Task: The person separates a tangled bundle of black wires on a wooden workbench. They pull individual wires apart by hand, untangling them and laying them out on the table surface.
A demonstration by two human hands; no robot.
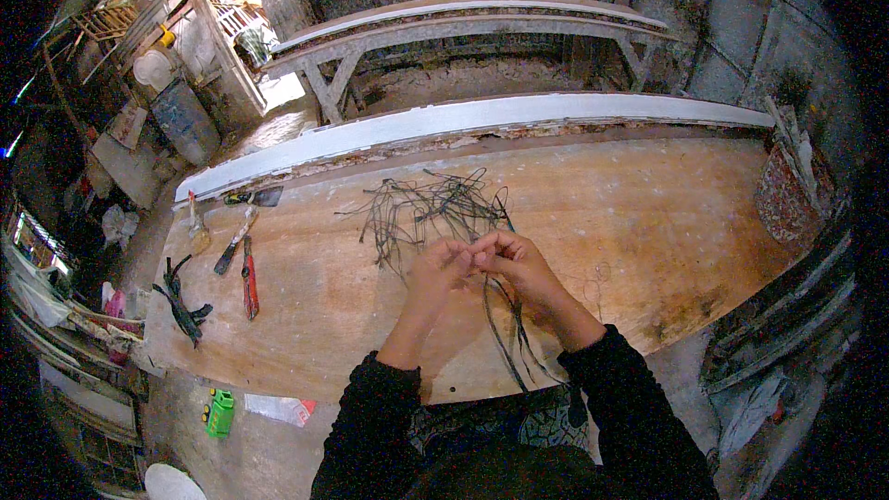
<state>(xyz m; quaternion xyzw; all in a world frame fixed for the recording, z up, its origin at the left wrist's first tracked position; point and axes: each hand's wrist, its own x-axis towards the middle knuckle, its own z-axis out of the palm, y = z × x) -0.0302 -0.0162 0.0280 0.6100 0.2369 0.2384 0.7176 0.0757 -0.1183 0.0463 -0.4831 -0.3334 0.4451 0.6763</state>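
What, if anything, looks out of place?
A green toy truck on the floor, seemingly tipped on its side: odd beside a work table. Dark cords also lie in a loose tangle on it.

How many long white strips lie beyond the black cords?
2: a near strip along the far side of the tabletop, and a farther strip on the bench behind it. More could hide in shadow.

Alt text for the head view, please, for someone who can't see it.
A person's left hand and right hand meet above a wooden tabletop, beside tangled thin dark cords. A brush and a red tool lie at left; a long white board spans the far side.
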